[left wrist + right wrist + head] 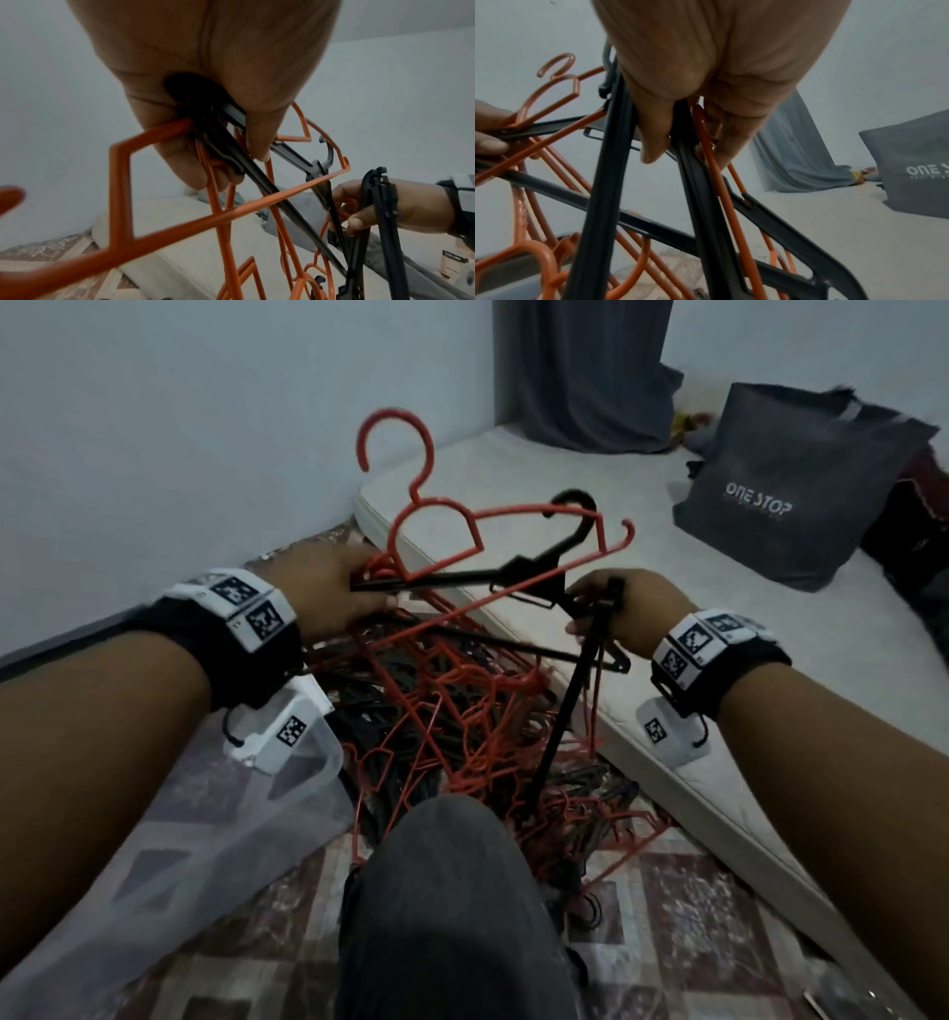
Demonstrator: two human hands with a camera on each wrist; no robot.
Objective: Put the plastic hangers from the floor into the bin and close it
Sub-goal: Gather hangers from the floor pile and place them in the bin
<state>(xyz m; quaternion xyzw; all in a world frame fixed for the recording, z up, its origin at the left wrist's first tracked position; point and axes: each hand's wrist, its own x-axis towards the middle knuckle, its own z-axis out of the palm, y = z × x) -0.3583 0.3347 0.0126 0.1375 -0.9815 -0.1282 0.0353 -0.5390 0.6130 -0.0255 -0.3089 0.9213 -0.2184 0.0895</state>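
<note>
A tangled pile of orange and black plastic hangers [462,737] lies on the patterned floor beside my knee. My left hand [339,593] grips one end of a bunch of orange and black hangers [462,557] lifted above the pile; in the left wrist view its fingers [190,158] curl round those bars. My right hand [611,613] grips the other end, holding black hangers [608,182] and an orange hanger [721,178] in its fist. A translucent plastic bin [179,814] lies at lower left under my left forearm.
A white mattress [719,685] runs along the right of the pile. On it stand a dark "ONE STOP" bag [791,485] and a grey curtain [590,372] at the back. A pale wall [179,428] closes the left. My grey-trousered knee [447,891] is in front.
</note>
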